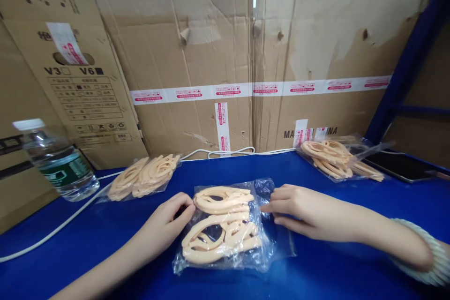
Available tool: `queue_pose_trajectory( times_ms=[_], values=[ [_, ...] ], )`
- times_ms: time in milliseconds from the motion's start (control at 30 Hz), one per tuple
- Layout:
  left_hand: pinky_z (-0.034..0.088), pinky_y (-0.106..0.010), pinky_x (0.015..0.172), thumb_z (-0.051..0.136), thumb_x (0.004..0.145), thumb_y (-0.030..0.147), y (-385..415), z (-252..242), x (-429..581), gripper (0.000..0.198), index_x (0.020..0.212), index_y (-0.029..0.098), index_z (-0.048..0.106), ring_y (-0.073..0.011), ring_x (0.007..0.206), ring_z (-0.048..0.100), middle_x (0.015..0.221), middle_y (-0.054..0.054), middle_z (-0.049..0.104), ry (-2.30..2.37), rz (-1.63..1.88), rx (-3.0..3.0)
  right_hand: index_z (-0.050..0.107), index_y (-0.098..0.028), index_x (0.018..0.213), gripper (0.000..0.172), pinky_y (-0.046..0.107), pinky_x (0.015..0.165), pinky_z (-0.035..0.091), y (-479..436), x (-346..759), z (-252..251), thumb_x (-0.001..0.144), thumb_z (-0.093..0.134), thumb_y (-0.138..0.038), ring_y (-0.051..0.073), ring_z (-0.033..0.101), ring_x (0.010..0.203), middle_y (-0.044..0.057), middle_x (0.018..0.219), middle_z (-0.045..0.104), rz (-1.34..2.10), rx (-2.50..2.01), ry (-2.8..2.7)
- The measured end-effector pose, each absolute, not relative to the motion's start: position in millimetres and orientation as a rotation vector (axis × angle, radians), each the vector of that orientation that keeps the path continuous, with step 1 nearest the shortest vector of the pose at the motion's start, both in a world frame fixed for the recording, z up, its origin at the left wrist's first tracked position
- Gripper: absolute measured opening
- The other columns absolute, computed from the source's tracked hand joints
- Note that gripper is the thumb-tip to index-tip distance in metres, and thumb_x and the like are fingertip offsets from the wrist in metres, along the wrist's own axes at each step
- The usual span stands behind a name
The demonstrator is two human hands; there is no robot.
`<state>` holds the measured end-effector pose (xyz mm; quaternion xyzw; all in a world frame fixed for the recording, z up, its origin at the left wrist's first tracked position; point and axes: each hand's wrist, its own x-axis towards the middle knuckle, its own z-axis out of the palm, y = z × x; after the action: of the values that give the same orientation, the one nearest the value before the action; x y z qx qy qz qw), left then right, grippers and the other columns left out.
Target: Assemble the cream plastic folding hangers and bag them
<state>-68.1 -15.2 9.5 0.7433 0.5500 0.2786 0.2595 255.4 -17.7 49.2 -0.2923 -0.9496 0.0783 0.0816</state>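
Observation:
In front of me on the blue table lies a clear plastic bag [262,255] of beige, curved pieces that look like folded hangers [221,239]. At the bag's upper left edge is my left hand [176,215], its fingers curled and its thumb and forefinger pinched against the plastic. My right hand [298,211] rests over the loose flap on the bag's right side, fingers stretched toward the beige pieces and thumb apart below. Whether its fingertips press on the film I cannot tell.
Similar filled bags lie at the back left [151,178] and back right [332,159]. A water bottle [65,168] stands on the left by a white cable [63,225]. A dark phone or tablet [401,166] lies far right. Cardboard boxes [193,65] wall off the back.

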Motion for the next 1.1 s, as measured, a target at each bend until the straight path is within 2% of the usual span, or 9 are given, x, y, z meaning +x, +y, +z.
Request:
queue_pose_trajectory(
  times_ms=[133, 233, 333, 467, 600, 733, 933, 1000, 1100],
  values=[
    [0.039, -0.024, 0.050, 0.054, 0.080, 0.062, -19.1, 28.0, -54.6, 0.041, 0.071, 0.022, 0.049, -0.0145, 0.053, 0.048, 0.060, 0.004, 0.049, 1.357, 0.942, 1.614, 0.052, -0.018, 0.137, 0.043, 0.036, 0.081, 0.050, -5.9, 262.1, 40.1, 0.094, 0.051, -0.024, 0.025, 0.063, 0.092, 0.012, 0.105, 0.067, 0.150, -1.034, -2.716],
    [0.040, -0.021, 0.050, 0.065, 0.074, 0.055, -16.4, 51.3, -37.9, 0.036, 0.072, 0.021, 0.052, -0.0123, 0.056, 0.049, 0.064, 0.004, 0.050, 1.298, 1.062, 1.498, 0.046, -0.015, 0.142, 0.048, 0.041, 0.085, 0.051, 3.7, 266.2, 34.0, 0.095, 0.049, -0.027, 0.027, 0.063, 0.096, 0.014, 0.109, 0.065, 0.119, -1.106, -2.652],
    [0.041, -0.022, 0.047, 0.066, 0.069, 0.049, -9.9, 76.3, -17.3, 0.031, 0.068, 0.022, 0.052, -0.0130, 0.054, 0.050, 0.062, 0.004, 0.050, 1.231, 1.095, 1.492, 0.050, -0.012, 0.137, 0.045, 0.046, 0.093, 0.049, 10.8, 268.2, 26.4, 0.096, 0.045, -0.029, 0.029, 0.060, 0.105, 0.017, 0.115, 0.064, 0.125, -1.170, -2.567],
    [0.044, -0.024, 0.052, 0.065, 0.068, 0.040, -0.8, 104.8, 6.1, 0.023, 0.066, 0.019, 0.055, -0.0141, 0.060, 0.054, 0.065, 0.002, 0.054, 1.176, 1.208, 1.631, 0.055, -0.013, 0.129, 0.042, 0.045, 0.103, 0.043, 11.2, 264.8, 17.6, 0.101, 0.034, -0.036, 0.027, 0.054, 0.117, 0.016, 0.126, 0.060, 0.269, -1.149, -2.393],
    [0.040, -0.022, 0.047, 0.064, 0.071, 0.036, 2.6, 125.6, 19.9, 0.019, 0.068, 0.018, 0.059, -0.0131, 0.056, 0.052, 0.064, 0.001, 0.056, 1.153, 1.263, 1.780, 0.049, -0.014, 0.135, 0.051, 0.043, 0.110, 0.036, 2.0, 255.8, 15.1, 0.103, 0.025, -0.045, 0.024, 0.047, 0.127, 0.015, 0.136, 0.052, 0.407, -1.156, -2.264],
    [0.038, -0.021, 0.047, 0.063, 0.075, 0.030, 2.7, 144.7, 24.0, 0.016, 0.066, 0.017, 0.059, -0.0119, 0.054, 0.053, 0.064, 0.001, 0.058, 1.151, 1.269, 1.869, 0.041, -0.013, 0.144, 0.058, 0.051, 0.110, 0.033, -3.6, 250.6, 10.6, 0.101, 0.026, -0.050, 0.030, 0.038, 0.135, 0.016, 0.146, 0.044, 0.242, -1.292, -2.345],
    [0.051, -0.027, 0.064, 0.061, 0.079, 0.023, -4.3, 180.5, 18.2, 0.013, 0.069, 0.014, 0.061, -0.0209, 0.079, 0.067, 0.081, -0.001, 0.066, 1.305, 1.321, 1.899, 0.042, -0.011, 0.144, 0.060, 0.058, 0.105, 0.035, -1.6, 250.4, -0.8, 0.100, 0.029, -0.049, 0.035, 0.041, 0.133, 0.019, 0.143, 0.047, 0.022, -1.380, -2.387],
    [0.050, -0.028, 0.065, 0.061, 0.081, 0.025, -8.3, 190.8, 9.9, 0.013, 0.075, 0.013, 0.063, -0.0203, 0.076, 0.067, 0.079, -0.002, 0.065, 1.354, 1.334, 1.911, 0.047, -0.012, 0.141, 0.057, 0.060, 0.105, 0.033, -0.5, 250.9, -2.3, 0.099, 0.031, -0.048, 0.036, 0.042, 0.131, 0.019, 0.141, 0.050, -0.051, -1.360, -2.373],
    [0.047, -0.026, 0.064, 0.061, 0.083, 0.035, -5.7, 200.2, -17.6, 0.024, 0.082, 0.011, 0.063, -0.0144, 0.065, 0.063, 0.071, 0.001, 0.062, 1.436, 1.419, 1.977, 0.052, -0.015, 0.137, 0.052, 0.059, 0.106, 0.033, 0.4, 251.8, -0.2, 0.100, 0.031, -0.045, 0.034, 0.044, 0.130, 0.017, 0.138, 0.053, -0.087, -1.321, -2.342]
  ],
)
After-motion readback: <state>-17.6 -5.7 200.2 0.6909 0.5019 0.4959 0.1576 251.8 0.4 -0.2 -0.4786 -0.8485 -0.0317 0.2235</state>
